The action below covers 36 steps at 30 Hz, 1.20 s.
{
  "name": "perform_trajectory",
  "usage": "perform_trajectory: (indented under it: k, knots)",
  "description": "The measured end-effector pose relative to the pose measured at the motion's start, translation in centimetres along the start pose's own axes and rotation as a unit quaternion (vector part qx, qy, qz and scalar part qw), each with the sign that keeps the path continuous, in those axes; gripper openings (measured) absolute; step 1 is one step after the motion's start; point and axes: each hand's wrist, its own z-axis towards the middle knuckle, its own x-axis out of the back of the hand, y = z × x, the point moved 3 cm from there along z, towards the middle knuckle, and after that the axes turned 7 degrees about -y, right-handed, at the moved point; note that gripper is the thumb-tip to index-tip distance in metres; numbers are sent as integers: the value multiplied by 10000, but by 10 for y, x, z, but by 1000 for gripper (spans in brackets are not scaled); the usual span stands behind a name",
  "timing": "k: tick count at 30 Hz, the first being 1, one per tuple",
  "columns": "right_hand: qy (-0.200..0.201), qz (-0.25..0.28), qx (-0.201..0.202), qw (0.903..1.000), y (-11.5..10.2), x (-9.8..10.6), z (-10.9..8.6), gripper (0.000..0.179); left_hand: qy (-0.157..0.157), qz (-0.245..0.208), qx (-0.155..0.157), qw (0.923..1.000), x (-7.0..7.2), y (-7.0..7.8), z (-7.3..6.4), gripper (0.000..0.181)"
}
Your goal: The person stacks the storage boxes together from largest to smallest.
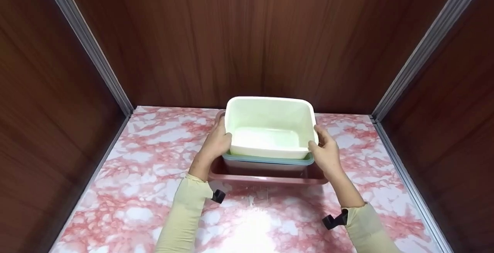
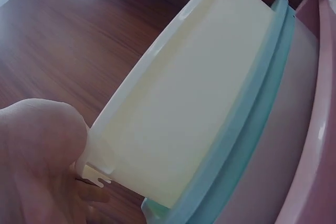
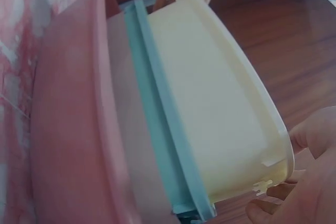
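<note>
A cream-white rectangular plastic bin (image 1: 270, 116) is held by its two short ends, its open top facing up and toward the head camera. My left hand (image 1: 216, 141) grips the left end, with the thumb over the rim. At the right end, my right hand (image 1: 326, 152) holds the rim between thumb and fingers. The cream bin's lower part sits inside a bin with a blue-green rim (image 2: 241, 114) and a pale body. That rimmed bin stands within a larger pink bin (image 3: 68, 103) on the table. The cream bin's inside shows nothing in it.
The table (image 1: 146, 168) has a red-and-white marbled top. A dark wood panel (image 1: 247, 40) rises behind the bins, with wood side panels left and right. Grey metal rails (image 1: 92, 48) run along the corners. Black wrist mounts (image 1: 219, 196) are on both sleeves.
</note>
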Motion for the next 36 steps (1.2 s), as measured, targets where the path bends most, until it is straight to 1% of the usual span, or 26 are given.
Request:
perform_trajectory:
  k: [4,8,15,21,23,26,28,34,36]
  knots:
    - [-47,-121,-68,9999,-9,-3,-6,57,-141,140,200,9996,-3,-6,0,63]
    - [-73,-313,-41,9995,-18,-5,-11,56,-178,256,257,9992,-6,-11,0,62]
    - [51,-598,-189,9980,27,-4,7,59,-223,536,352,9977,-12,-18,-2,61]
    - [57,-788,-171,9967,32,-6,6,59,-378,735,613,9947,-16,-22,-3,63]
    - [37,-806,-169,9966,34,-7,5,59,-389,716,616,9948,-17,-24,-4,64]
    - [44,-826,-149,9965,37,-8,5,59,-340,661,477,9961,-18,-25,-5,63]
    - [55,-812,-132,9966,39,-8,5,58,-333,628,442,9965,-18,-26,-5,63]
    - [164,-664,-93,9976,43,-9,5,56,-434,656,584,9952,-19,-30,-4,66]
    - [141,-647,-77,9978,43,-9,5,56,-447,662,629,9948,-19,-31,-3,66]
